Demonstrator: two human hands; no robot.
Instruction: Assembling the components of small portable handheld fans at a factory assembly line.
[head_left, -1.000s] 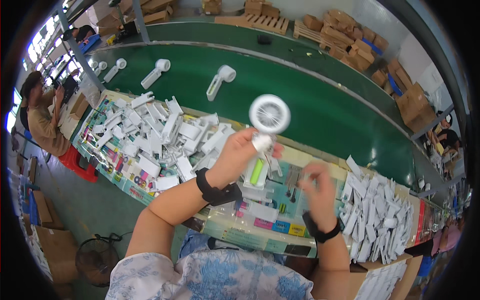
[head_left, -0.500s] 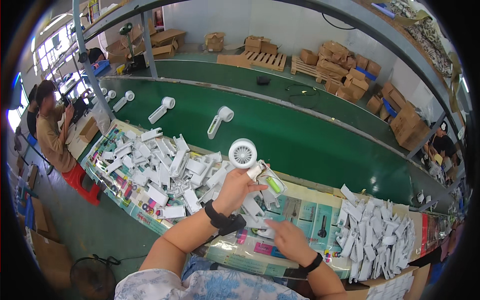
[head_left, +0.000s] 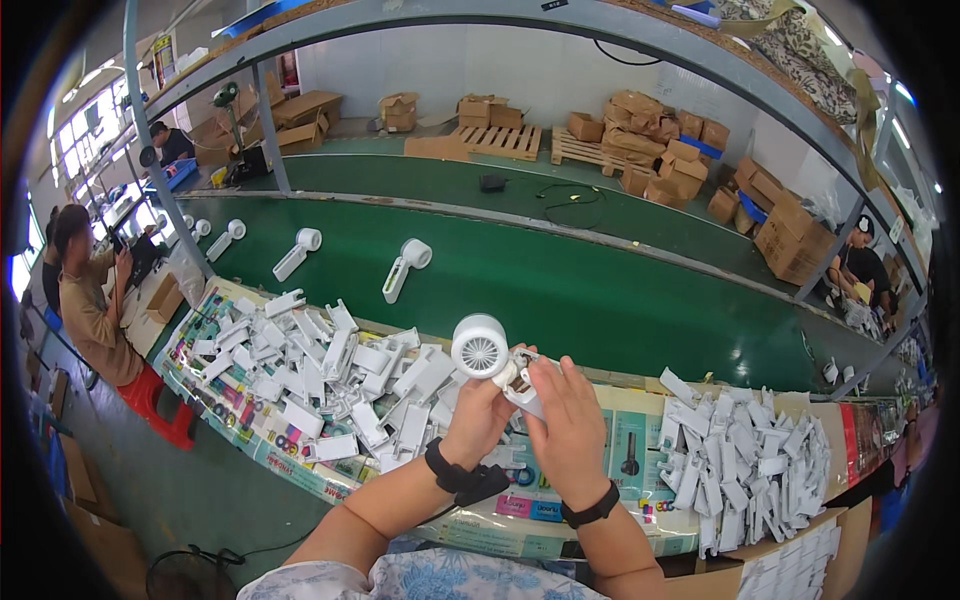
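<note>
A white handheld fan [head_left: 480, 347] is held up over the near table, its round grille facing me. My left hand [head_left: 478, 425] grips it just below the head, around the neck and upper handle. Over the handle's other side lies my right hand [head_left: 570, 432], its fingers stretched along the white casing and hiding most of it. Near the neck the handle's inside partly shows; whether a cover piece sits under the right hand I cannot tell. Loose white plastic casings [head_left: 425, 372] are heaped just left of my hands.
Another heap of white casings [head_left: 740, 460] lies at the right by an open cardboard box [head_left: 700, 585]. Several white fans, one nearest [head_left: 407, 268], lie on the green conveyor belt [head_left: 560, 300] beyond the table. A metal frame [head_left: 270, 130] spans overhead. People sit at far left and right.
My right hand has risen from the table to the fan's handle and now covers it. The green battery, visible before, is hidden. The view has shifted slightly.
</note>
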